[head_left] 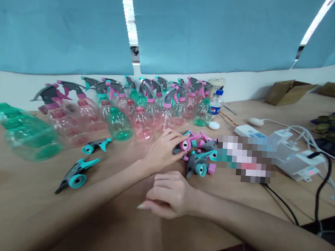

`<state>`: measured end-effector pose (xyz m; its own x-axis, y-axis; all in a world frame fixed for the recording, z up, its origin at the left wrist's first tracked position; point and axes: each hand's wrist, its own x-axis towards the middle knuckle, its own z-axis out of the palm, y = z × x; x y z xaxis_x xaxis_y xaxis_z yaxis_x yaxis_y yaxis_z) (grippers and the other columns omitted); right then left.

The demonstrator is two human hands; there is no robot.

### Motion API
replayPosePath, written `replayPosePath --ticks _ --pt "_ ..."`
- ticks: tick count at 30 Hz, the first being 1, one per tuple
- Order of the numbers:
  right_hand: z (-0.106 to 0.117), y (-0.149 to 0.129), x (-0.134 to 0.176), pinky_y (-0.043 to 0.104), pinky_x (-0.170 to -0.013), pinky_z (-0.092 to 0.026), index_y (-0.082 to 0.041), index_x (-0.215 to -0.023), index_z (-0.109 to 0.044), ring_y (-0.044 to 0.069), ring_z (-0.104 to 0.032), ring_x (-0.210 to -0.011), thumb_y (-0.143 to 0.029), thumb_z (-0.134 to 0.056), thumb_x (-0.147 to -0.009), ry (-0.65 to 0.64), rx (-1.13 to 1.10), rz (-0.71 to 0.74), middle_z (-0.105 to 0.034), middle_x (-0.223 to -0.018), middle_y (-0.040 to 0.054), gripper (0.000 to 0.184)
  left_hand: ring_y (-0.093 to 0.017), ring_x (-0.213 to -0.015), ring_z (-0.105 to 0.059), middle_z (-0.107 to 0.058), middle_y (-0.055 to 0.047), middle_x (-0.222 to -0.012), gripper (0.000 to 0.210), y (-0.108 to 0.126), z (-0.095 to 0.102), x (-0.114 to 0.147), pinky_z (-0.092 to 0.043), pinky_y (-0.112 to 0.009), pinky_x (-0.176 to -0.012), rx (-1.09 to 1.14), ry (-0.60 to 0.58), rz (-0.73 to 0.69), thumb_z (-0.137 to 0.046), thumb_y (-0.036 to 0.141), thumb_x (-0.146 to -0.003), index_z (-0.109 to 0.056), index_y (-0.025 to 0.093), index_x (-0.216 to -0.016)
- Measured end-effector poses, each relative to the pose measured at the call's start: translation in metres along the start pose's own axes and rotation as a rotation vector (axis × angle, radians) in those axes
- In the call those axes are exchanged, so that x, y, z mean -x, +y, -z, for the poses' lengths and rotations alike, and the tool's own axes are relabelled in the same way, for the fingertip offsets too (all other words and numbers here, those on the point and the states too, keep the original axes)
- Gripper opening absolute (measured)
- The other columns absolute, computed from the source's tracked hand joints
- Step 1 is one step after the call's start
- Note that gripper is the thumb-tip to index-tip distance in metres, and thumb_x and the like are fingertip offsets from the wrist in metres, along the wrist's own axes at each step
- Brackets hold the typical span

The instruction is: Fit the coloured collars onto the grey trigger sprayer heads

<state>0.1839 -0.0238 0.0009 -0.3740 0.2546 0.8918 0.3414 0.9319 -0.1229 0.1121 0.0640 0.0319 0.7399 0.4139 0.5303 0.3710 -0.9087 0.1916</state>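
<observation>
Pink-collared spray head (pixel 185 145) is sitting between the thumb and fingers of your left hand (pixel 166 150), at the left side of a pile of spray heads (pixel 193 163) around the middle of the brown surface (pixel 11 180). Your left fingers are arching over it; whether they are clamping it, cannot tell. Your right hand (pixel 170 195) is hanging closer to the front edge, its fingers curling together into a loose fist.

Two teal-collared spray heads (pixel 77 180) are lying apart from the pile, toward the left edge. Pink and green bottles (pixel 120 126) are standing in a crowd along the back edge, many wearing spray heads. Blue-capped drink bottle (pixel 215 104) is standing at the crowd's right end, a white cap (pixel 213 125) lying before it. Open cardboard box (pixel 285 94) is sitting toward the back right corner.
</observation>
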Motion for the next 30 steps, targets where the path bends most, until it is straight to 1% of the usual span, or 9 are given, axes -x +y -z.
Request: replayPosePath --ticks 4,8,11,13,17,19,22,26,30 --pt "0.002 0.000 -0.004 0.021 -0.044 -0.036 -0.016 -0.057 -0.055 0.009 -0.045 -0.045 -0.033 -0.053 -0.090 0.042 -0.009 0.072 -0.052 -0.046 -0.0031 0.037 -0.024 -0.103 -0.050 -0.063 -0.009 -0.108 0.041 -0.009 -0.010 0.004 -0.045 -0.040 -0.091 0.010 -0.109 -0.069 -0.065 0.031 -0.081 -0.058 0.015 -0.118" --pt "0.007 0.008 -0.005 0.023 -0.056 -0.045 -0.014 -0.066 -0.059 0.012 -0.052 -0.056 -0.029 -0.052 -0.090 0.026 -0.011 -0.026 -0.059 -0.057 0.0011 0.029 -0.023 -0.101 -0.052 -0.063 -0.009 -0.107 0.029 -0.019 0.002 0.029 -0.046 -0.039 -0.088 0.003 -0.149 -0.030 -0.055 0.028 -0.088 -0.059 0.017 -0.114" --pt "0.011 0.013 -0.004 0.029 -0.072 -0.049 -0.013 -0.078 -0.061 0.016 -0.060 -0.073 -0.030 -0.051 -0.091 -0.042 0.009 -0.189 -0.065 -0.073 0.0061 0.024 -0.022 -0.100 -0.052 -0.062 -0.008 -0.111 0.027 -0.027 0.029 0.049 -0.044 -0.039 -0.089 -0.030 -0.234 0.029 -0.052 0.025 -0.088 -0.059 0.018 -0.113" --pt "0.012 0.016 -0.002 0.035 -0.082 -0.049 -0.012 -0.088 -0.061 0.020 -0.061 -0.088 -0.032 -0.051 -0.091 -0.097 0.046 -0.295 -0.067 -0.088 0.0095 0.022 -0.023 -0.099 -0.053 -0.063 -0.007 -0.107 0.021 -0.034 0.051 0.063 -0.044 -0.040 -0.088 -0.146 -0.171 0.126 -0.049 0.025 -0.090 -0.062 0.018 -0.106" --pt "0.008 0.019 0.003 0.040 -0.090 -0.048 -0.013 -0.107 -0.055 0.023 -0.058 -0.102 -0.032 -0.050 -0.092 -0.218 0.119 -0.428 -0.063 -0.106 0.0118 0.025 -0.024 -0.098 -0.054 -0.063 -0.007 -0.104 0.023 -0.052 0.098 0.097 -0.045 -0.040 -0.087 -0.319 -0.089 0.298 -0.048 0.032 -0.090 -0.063 0.020 -0.103" --pt "0.006 0.018 0.006 0.041 -0.092 -0.048 -0.015 -0.113 -0.053 0.023 -0.056 -0.107 -0.031 -0.049 -0.092 -0.265 0.130 -0.460 -0.061 -0.112 0.0118 0.027 -0.025 -0.099 -0.054 -0.063 -0.007 -0.104 0.027 -0.059 0.120 0.117 -0.046 -0.041 -0.087 -0.346 -0.095 0.397 -0.048 0.038 -0.089 -0.063 0.020 -0.104" --pt "0.004 0.017 0.010 0.042 -0.096 -0.046 -0.017 -0.117 -0.051 0.023 -0.052 -0.115 -0.031 -0.050 -0.091 -0.312 0.130 -0.474 -0.058 -0.119 0.0114 0.029 -0.025 -0.094 -0.056 -0.061 -0.007 -0.102 0.035 -0.067 0.148 0.151 -0.052 -0.035 -0.073 -0.296 -0.035 0.573 -0.047 0.046 -0.088 -0.064 0.021 -0.104" --pt "0.001 0.017 0.015 0.043 -0.101 -0.043 -0.019 -0.126 -0.045 0.023 -0.049 -0.120 -0.030 -0.050 -0.091 -0.396 0.121 -0.471 -0.055 -0.126 0.0108 0.037 -0.025 -0.094 -0.057 -0.060 -0.006 -0.101 0.038 -0.076 0.176 0.198 -0.054 -0.034 -0.073 -0.245 0.039 0.728 -0.047 0.050 -0.086 -0.064 0.020 -0.102" --pt "-0.004 0.021 0.019 0.045 -0.105 -0.040 -0.020 -0.129 -0.044 0.023 -0.047 -0.123 -0.032 -0.049 -0.091 -0.455 0.162 -0.478 -0.051 -0.132 0.0104 0.040 -0.024 -0.090 -0.060 -0.062 -0.005 -0.102 0.037 -0.079 0.185 0.235 -0.054 -0.035 -0.073 -0.209 0.068 0.809 -0.047 0.053 -0.085 -0.064 0.024 -0.100"
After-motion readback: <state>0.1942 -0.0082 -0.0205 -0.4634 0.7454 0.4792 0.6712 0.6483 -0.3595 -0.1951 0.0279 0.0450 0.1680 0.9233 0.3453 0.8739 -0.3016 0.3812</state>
